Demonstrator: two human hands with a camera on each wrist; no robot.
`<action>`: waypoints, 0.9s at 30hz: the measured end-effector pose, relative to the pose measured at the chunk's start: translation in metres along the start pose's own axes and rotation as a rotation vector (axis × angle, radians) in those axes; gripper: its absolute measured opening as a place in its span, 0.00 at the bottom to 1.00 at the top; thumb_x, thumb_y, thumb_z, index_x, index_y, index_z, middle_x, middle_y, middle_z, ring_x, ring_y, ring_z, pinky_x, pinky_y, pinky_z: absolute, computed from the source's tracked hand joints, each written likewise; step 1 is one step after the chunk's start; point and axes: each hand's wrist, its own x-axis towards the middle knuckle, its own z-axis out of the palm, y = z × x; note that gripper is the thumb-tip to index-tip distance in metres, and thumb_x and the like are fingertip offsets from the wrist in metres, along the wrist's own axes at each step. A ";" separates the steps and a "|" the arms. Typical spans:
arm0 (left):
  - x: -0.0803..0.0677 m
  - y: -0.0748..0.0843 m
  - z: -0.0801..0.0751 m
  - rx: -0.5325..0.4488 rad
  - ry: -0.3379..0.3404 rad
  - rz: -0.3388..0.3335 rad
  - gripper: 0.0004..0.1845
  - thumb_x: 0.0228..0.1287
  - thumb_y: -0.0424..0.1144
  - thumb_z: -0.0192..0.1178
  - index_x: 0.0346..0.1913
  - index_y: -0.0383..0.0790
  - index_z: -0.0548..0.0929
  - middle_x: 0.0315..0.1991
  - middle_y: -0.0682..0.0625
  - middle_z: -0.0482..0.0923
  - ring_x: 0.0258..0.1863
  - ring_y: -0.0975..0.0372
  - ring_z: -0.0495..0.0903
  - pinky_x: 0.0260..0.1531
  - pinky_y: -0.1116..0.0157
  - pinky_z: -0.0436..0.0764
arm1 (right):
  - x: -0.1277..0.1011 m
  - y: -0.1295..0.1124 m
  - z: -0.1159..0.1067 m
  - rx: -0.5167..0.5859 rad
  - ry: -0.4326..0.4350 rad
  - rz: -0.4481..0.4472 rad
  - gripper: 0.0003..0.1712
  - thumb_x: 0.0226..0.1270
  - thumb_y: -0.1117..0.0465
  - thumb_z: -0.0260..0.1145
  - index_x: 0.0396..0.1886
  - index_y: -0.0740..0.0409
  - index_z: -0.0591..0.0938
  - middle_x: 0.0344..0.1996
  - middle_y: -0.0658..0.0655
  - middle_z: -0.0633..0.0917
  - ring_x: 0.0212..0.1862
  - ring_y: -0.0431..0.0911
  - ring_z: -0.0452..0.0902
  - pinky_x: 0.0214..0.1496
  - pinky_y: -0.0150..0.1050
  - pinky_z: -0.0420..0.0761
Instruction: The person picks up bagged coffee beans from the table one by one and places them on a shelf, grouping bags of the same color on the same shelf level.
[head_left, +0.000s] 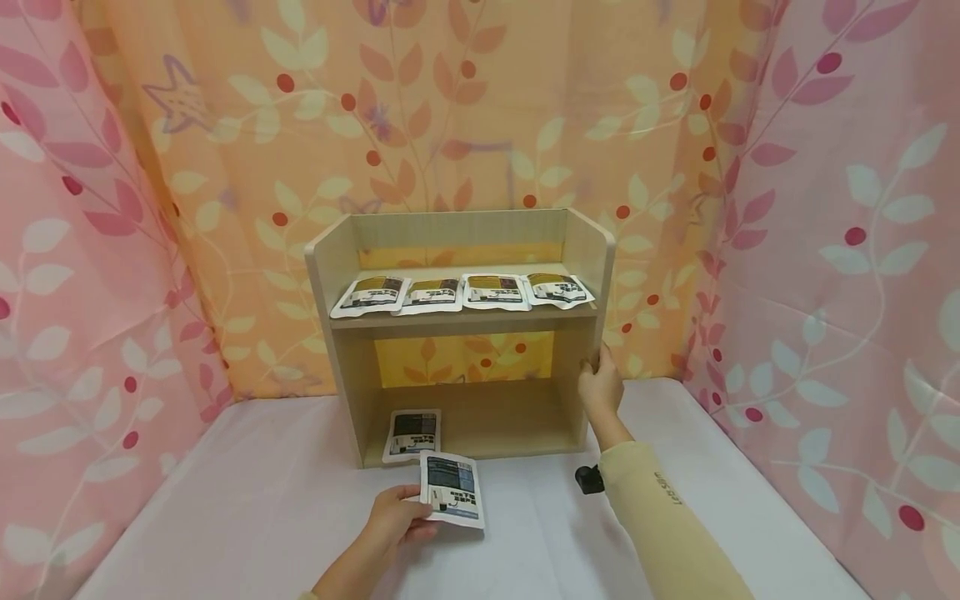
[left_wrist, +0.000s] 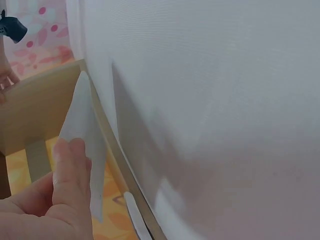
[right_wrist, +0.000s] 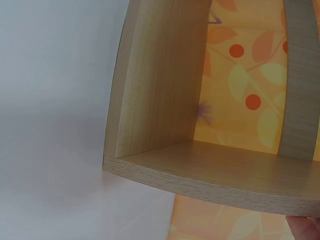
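Note:
My left hand [head_left: 397,515] pinches a flat white-edged pouch [head_left: 456,492] by its lower left side, thumb on the printed face. In the left wrist view its plain white back [left_wrist: 87,132] faces the camera. This pouch is in front of the small wooden shelf [head_left: 465,318], close to the lower opening. A similar pouch [head_left: 413,434] lies at the left front of the bottom board. On the upper board, several pouches with brown and white print [head_left: 495,290] lie in a row. My right hand [head_left: 602,390] grips the front edge of the shelf's right side panel [right_wrist: 215,187].
The shelf stands on a table with a white cloth [head_left: 285,483], against a patterned orange curtain [head_left: 450,125]. Pink patterned curtains [head_left: 847,250] hang on both sides. A small black device [head_left: 589,479] sits at my right wrist.

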 end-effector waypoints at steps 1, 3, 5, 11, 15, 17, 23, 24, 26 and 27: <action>0.000 0.000 0.001 -0.005 -0.005 0.007 0.24 0.59 0.20 0.58 0.58 0.15 0.65 0.33 0.40 0.82 0.22 0.59 0.83 0.26 0.65 0.83 | 0.000 0.000 0.000 -0.001 0.001 -0.001 0.22 0.65 0.68 0.59 0.60 0.63 0.75 0.49 0.70 0.82 0.52 0.68 0.76 0.53 0.62 0.70; -0.001 0.001 0.002 -0.022 -0.018 0.022 0.24 0.59 0.20 0.58 0.58 0.14 0.65 0.33 0.40 0.83 0.21 0.59 0.83 0.26 0.65 0.84 | 0.000 0.001 0.001 -0.006 0.006 -0.003 0.22 0.65 0.68 0.59 0.59 0.63 0.75 0.49 0.71 0.82 0.52 0.68 0.76 0.53 0.62 0.70; -0.001 0.002 0.003 -0.040 -0.032 0.043 0.24 0.59 0.20 0.57 0.58 0.14 0.64 0.32 0.41 0.83 0.21 0.60 0.83 0.26 0.65 0.83 | 0.000 0.002 0.001 -0.010 0.010 -0.007 0.22 0.64 0.68 0.59 0.59 0.63 0.75 0.50 0.71 0.81 0.52 0.68 0.76 0.53 0.63 0.71; 0.000 0.005 0.008 -0.088 -0.066 0.075 0.23 0.60 0.19 0.55 0.58 0.13 0.64 0.32 0.41 0.83 0.23 0.59 0.83 0.25 0.66 0.83 | 0.000 0.002 0.001 0.001 0.017 -0.014 0.22 0.64 0.69 0.59 0.59 0.63 0.75 0.50 0.71 0.81 0.52 0.68 0.76 0.53 0.63 0.71; 0.003 0.007 0.010 -0.097 -0.066 0.068 0.24 0.61 0.20 0.55 0.59 0.14 0.64 0.33 0.42 0.84 0.25 0.59 0.84 0.26 0.67 0.83 | -0.001 0.001 0.002 0.008 0.016 -0.014 0.22 0.64 0.69 0.59 0.58 0.63 0.75 0.50 0.71 0.81 0.52 0.68 0.76 0.53 0.63 0.71; 0.004 0.007 0.011 -0.099 -0.064 0.063 0.24 0.62 0.21 0.55 0.59 0.14 0.64 0.33 0.42 0.84 0.25 0.59 0.84 0.27 0.67 0.83 | -0.002 0.001 0.002 0.009 0.015 -0.015 0.22 0.64 0.69 0.59 0.59 0.63 0.75 0.50 0.71 0.81 0.52 0.68 0.76 0.53 0.63 0.71; 0.009 0.008 0.014 -0.112 -0.068 0.064 0.22 0.62 0.20 0.54 0.58 0.13 0.65 0.35 0.38 0.84 0.26 0.59 0.85 0.26 0.67 0.83 | -0.002 0.001 0.001 0.008 0.019 -0.013 0.22 0.64 0.69 0.59 0.59 0.63 0.75 0.51 0.71 0.81 0.53 0.68 0.76 0.54 0.62 0.71; 0.009 0.008 0.014 -0.114 -0.070 0.065 0.22 0.62 0.20 0.54 0.58 0.13 0.65 0.35 0.37 0.84 0.26 0.58 0.85 0.26 0.67 0.83 | -0.002 0.001 0.001 0.009 0.020 -0.012 0.22 0.64 0.69 0.59 0.59 0.63 0.75 0.51 0.71 0.81 0.53 0.68 0.76 0.54 0.62 0.70; 0.011 0.008 0.015 -0.119 -0.069 0.068 0.22 0.63 0.20 0.54 0.58 0.13 0.64 0.35 0.36 0.84 0.26 0.58 0.85 0.26 0.67 0.83 | -0.002 0.000 0.001 0.009 0.019 -0.008 0.22 0.64 0.69 0.59 0.59 0.63 0.75 0.51 0.71 0.81 0.53 0.68 0.76 0.54 0.62 0.70; 0.012 0.008 0.016 -0.122 -0.068 0.068 0.22 0.63 0.21 0.54 0.58 0.13 0.64 0.36 0.36 0.83 0.26 0.58 0.85 0.26 0.67 0.83 | -0.002 0.000 0.001 0.009 0.017 -0.006 0.23 0.64 0.69 0.59 0.60 0.63 0.75 0.51 0.71 0.81 0.53 0.68 0.76 0.54 0.62 0.70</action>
